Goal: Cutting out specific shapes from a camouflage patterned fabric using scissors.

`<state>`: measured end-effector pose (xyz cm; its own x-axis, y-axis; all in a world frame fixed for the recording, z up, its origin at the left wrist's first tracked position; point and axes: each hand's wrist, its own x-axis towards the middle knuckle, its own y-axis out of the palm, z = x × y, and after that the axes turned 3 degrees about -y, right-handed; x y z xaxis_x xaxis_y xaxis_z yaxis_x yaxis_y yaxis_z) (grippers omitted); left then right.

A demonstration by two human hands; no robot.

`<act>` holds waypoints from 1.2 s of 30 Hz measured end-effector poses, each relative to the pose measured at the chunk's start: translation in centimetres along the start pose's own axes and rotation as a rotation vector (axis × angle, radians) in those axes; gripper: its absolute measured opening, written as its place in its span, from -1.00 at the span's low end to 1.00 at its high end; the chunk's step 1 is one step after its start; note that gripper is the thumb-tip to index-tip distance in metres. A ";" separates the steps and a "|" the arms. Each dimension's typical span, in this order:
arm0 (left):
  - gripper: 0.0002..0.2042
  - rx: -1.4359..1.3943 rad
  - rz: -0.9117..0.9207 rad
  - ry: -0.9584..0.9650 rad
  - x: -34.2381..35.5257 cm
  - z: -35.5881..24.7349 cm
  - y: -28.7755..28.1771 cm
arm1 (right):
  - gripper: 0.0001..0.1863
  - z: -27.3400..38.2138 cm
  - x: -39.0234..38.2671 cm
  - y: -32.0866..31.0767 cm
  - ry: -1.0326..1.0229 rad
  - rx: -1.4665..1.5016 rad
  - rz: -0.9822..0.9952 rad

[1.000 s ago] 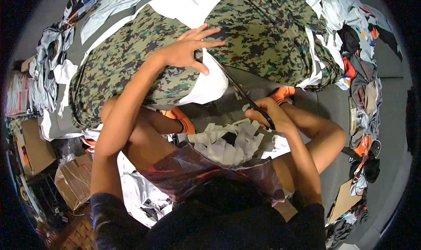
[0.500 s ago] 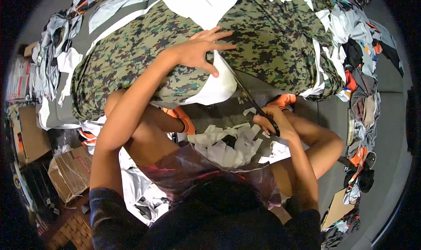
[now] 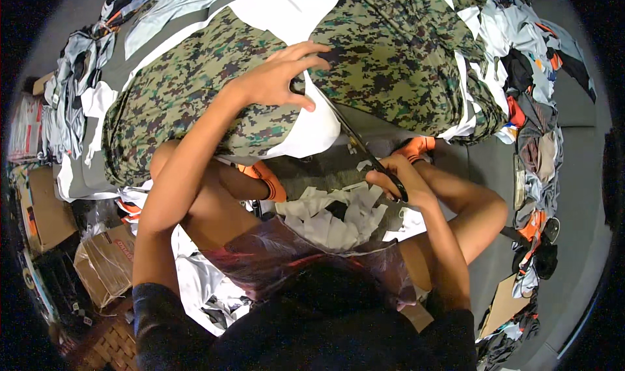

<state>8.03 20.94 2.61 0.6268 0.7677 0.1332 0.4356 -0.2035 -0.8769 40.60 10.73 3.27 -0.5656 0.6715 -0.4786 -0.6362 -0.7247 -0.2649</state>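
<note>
A large camouflage-print fabric (image 3: 397, 65) with white unprinted margins spreads across the surface in front of me. My left hand (image 3: 277, 78) rests on it with thumb and fingers apart, near a white flap (image 3: 316, 130) at its near edge. In my right hand (image 3: 403, 179) is a long pair of dark scissors (image 3: 358, 140), gripped by the handles. Their blades point away and to the left, along the border between the white flap and the camouflage print, with the tips close to my left thumb.
White scraps (image 3: 332, 218) lie heaped between my crossed legs. Piles of mixed garments or cloth line the right (image 3: 540, 150) and the far left (image 3: 65, 104). Cardboard boxes (image 3: 107, 260) stand at the left, and a flat cardboard piece (image 3: 504, 306) lies at the lower right.
My left hand has shifted slightly left, and its fingers are more bent and less spread. The scissors keep nearly the same place along the white flap.
</note>
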 end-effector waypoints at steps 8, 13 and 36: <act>-0.27 0.067 0.031 0.004 -0.5 -0.1 0.9 | -0.63 1.2 -0.2 -0.4 0.010 0.046 0.026; -0.24 0.098 0.027 0.025 -0.5 0.3 1.4 | -0.62 0.9 0.0 -0.4 0.003 0.087 0.043; -0.13 0.117 0.023 0.004 -0.3 0.3 1.3 | -0.58 2.3 -0.5 -0.1 -0.001 0.057 0.040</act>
<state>8.19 20.64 1.30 0.6385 0.7612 0.1136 0.3425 -0.1489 -0.9276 39.77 10.83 5.53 -0.5917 0.6423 -0.4872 -0.6417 -0.7410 -0.1976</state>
